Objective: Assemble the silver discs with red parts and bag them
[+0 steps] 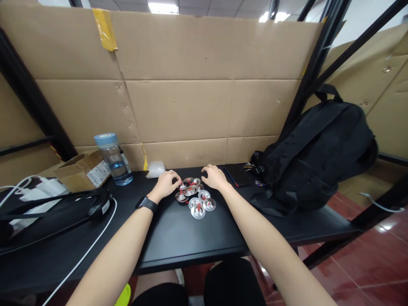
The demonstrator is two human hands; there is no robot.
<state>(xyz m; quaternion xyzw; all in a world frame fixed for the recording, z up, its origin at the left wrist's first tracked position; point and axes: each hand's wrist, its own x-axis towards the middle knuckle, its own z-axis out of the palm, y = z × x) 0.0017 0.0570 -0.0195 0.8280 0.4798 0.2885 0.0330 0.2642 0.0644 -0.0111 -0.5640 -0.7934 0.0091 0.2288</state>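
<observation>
A loose pile of finger cymbals [190, 191], silvery discs with domed middles and red loops, lies on the black tabletop [188, 238]. Several more lie flat at the pile's near side, among them a front finger cymbal [198, 211]. My left hand [166, 183], with a dark watch on its wrist, is at the pile's left edge, fingers curved and thumb apart from them, close to a red loop. On the right edge, my right hand [214, 176] hovers or rests with bent fingers spread from the thumb. Neither hand visibly holds a cymbal.
A water bottle [115, 163] and an opened cardboard box [83, 172] stand at the left, near a black bag [73, 212] and white cable [92, 244]. A clear plastic bag [156, 169] lies behind. A black backpack [325, 157] and dark flat case [237, 175] occupy the right.
</observation>
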